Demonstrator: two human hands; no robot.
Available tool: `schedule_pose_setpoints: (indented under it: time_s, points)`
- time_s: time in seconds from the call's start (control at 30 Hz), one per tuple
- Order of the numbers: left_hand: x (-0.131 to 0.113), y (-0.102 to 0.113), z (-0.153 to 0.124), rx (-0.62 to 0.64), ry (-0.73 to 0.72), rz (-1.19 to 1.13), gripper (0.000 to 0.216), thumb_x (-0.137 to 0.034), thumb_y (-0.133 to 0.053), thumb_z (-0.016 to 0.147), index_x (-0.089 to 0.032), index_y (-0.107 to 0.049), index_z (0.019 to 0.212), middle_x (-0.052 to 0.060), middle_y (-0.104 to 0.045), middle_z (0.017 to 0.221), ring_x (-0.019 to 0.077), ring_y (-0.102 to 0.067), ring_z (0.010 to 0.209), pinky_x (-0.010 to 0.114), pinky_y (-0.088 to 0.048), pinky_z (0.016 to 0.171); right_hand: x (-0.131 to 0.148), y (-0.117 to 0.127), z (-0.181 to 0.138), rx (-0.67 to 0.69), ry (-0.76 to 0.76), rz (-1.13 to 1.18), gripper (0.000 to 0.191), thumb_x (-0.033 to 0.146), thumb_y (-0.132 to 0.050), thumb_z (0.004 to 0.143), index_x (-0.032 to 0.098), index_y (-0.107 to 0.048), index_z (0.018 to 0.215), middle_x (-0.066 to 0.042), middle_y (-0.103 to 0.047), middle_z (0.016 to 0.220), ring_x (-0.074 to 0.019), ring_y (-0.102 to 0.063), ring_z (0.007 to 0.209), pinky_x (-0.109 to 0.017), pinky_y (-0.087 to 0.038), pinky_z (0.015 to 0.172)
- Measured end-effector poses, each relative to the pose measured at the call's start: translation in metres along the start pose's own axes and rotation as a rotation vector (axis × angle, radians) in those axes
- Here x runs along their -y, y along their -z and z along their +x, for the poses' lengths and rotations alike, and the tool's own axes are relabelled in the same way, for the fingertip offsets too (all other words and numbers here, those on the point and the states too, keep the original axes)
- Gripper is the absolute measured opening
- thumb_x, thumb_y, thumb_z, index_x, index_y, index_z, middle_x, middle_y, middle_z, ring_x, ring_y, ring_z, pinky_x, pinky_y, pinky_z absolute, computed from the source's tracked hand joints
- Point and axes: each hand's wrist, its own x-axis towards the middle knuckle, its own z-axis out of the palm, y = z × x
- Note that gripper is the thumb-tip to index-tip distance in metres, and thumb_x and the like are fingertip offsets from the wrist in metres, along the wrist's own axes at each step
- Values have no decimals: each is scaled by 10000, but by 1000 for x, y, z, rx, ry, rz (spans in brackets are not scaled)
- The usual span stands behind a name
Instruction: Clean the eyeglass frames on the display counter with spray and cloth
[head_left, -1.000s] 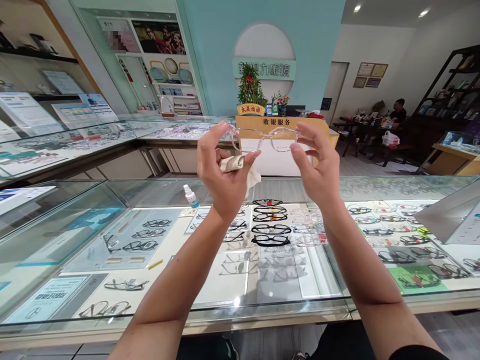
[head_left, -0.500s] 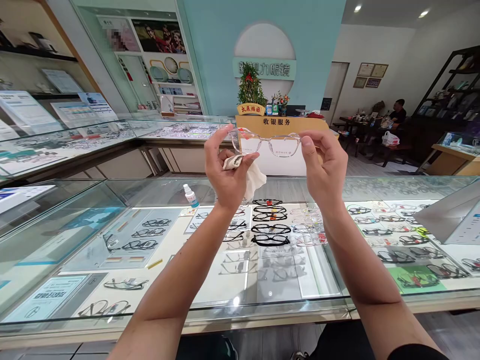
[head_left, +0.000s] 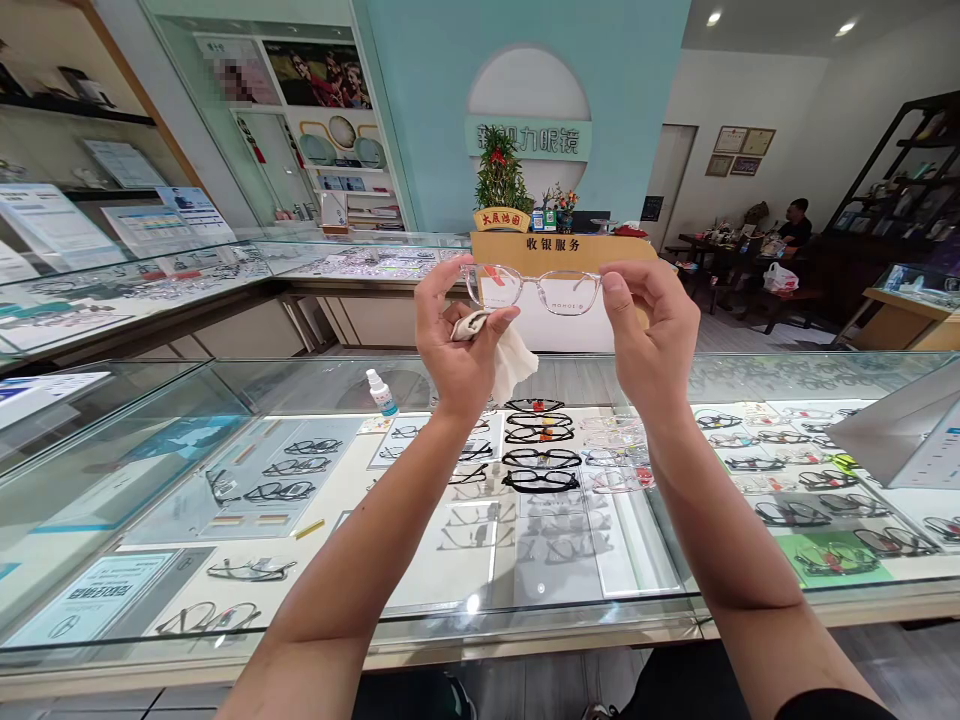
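Reading across the upper middle of the frame, the yellow cashier desk (head_left: 562, 245) carries 收银服务, the plaque (head_left: 501, 218) under the potted plant (head_left: 499, 170) says 大展鸿图, and the pale wall sign (head_left: 529, 135) ends in 力眼镜. Small print on one lens is too fine to read. A glass display counter (head_left: 375, 640) fills the lower frame, with rows of dark and clear frames laid inside and a small spray bottle (head_left: 382, 392) standing on top at centre left. A person (head_left: 796, 222) sits at a table in the upper right. Both forearms reach up from the bottom edge. The clear glasses (head_left: 534, 290) are held level at centre frame, above the counter. The left hand (head_left: 457, 345) pinches their left end and clasps a folded cream cloth (head_left: 510, 355). The right hand (head_left: 652, 335) pinches the right end.
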Motion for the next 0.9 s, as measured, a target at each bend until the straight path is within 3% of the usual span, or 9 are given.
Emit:
schedule_pose_setpoints:
  time_s: [0.17, 0.4, 0.7, 0.9]
  points:
    - [-1, 0, 1, -3, -4, 2, 774, -797, -824, 846, -368, -582, 1444, 111, -643, 1578, 267, -733, 1137, 386, -561, 714, 0, 0, 0, 12, 31, 22, 190, 450, -636, 1093, 301, -753, 1085, -54, -793, 1103, -228, -759, 1069, -425, -630, 936]
    - [-4, 2, 10, -29, -198, -50, 688, -694, -842, 913, -350, -592, 1455, 65, -686, 1513, 293, -626, 1447, 355, -479, 621, 1, 0, -1, 37, 95, 24, 210, 477, -604, 1106, 325, -744, 1147, -66, -770, 1176, -262, -734, 1204, -466, -637, 970]
    - [-8, 3, 5, 33, -9, -1, 758, -757, -848, 851, -368, -603, 1454, 118, -664, 1561, 290, -744, 1189, 372, -620, 734, 0, 0, -1, 93, 34, 124, 234, 499, -577, 1122, 325, -717, 1191, -55, -761, 1183, -240, -756, 1133, -461, -646, 996]
    - [-6, 8, 7, 133, 77, -51, 787, -753, -859, 839, -390, -591, 1484, 111, -620, 1616, 311, -693, 1315, 409, -652, 871, 2, 1, -1, 121, 70, 136, 248, 490, -525, 1142, 339, -699, 1233, -56, -747, 1184, -245, -765, 1162, -461, -654, 993]
